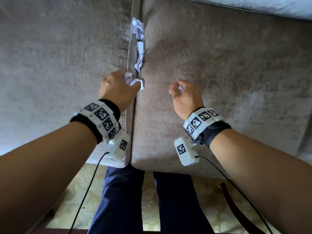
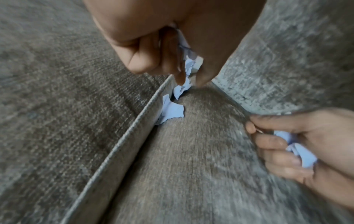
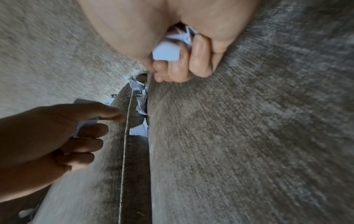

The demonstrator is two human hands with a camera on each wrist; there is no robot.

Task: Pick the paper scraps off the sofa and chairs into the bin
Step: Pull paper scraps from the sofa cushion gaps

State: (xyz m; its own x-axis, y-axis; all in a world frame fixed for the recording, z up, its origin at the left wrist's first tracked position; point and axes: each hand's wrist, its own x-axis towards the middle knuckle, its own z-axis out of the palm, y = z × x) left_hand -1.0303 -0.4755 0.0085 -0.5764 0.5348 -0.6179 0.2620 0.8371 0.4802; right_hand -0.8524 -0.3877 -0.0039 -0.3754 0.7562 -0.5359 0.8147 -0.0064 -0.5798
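Observation:
Several crumpled white paper scraps (image 1: 139, 53) lie wedged in the gap between two grey-brown sofa seat cushions (image 1: 211, 65). My left hand (image 1: 123, 85) hovers over the near end of that gap and grips a wad of crumpled paper (image 1: 130, 79). In the left wrist view its fingers (image 2: 180, 75) pinch the paper wad (image 2: 188, 65) just above another scrap (image 2: 172, 109) stuck in the gap. My right hand (image 1: 179, 89) is above the right cushion, fist curled round a small paper wad (image 3: 166, 53). No bin is in view.
A pale blue-white cushion or cloth (image 1: 253, 5) lies at the sofa's back right. My legs in dark trousers (image 1: 118, 200) stand against the sofa's front edge on a patterned carpet (image 1: 76, 191). A dark curved wooden piece (image 1: 231, 196) shows low right.

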